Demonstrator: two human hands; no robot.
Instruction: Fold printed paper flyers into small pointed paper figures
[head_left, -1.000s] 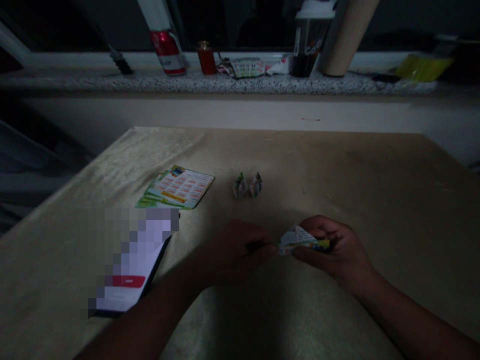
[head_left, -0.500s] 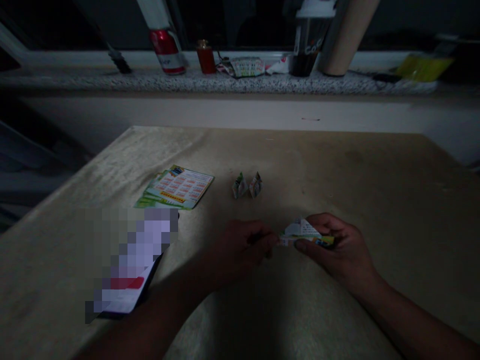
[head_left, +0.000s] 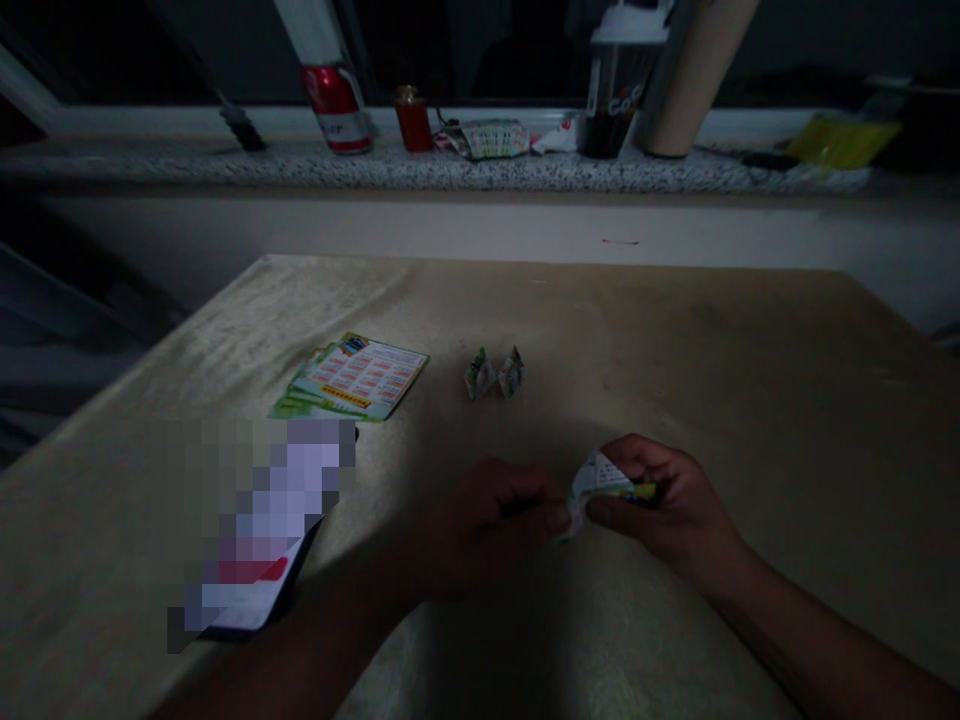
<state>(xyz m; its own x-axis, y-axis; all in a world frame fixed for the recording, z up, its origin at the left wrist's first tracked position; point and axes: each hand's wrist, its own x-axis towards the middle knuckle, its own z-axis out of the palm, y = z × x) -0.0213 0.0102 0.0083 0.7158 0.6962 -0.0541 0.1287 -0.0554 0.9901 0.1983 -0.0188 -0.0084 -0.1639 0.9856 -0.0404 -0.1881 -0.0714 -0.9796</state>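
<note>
A partly folded piece of printed paper is held above the table between both hands. My right hand pinches its right part, thumb in front and fingers behind. With thumb and fingertips, my left hand grips the left end, which bends downward. Farther back on the table stand two small folded paper pieces, side by side. A fanned stack of printed cards lies to their left. Nearer to me, left of my left hand, is a phone with its lit screen blurred out.
Beyond the pale table, a speckled stone windowsill carries a red can, a small red bottle, a crumpled wrapper, a lidded dark cup, a tall beige cylinder and a yellow packet.
The left end of the paper has gone from nearly straight to bent downward. My left hand has moved slightly right and down with it, while my right hand has shifted a little left.
</note>
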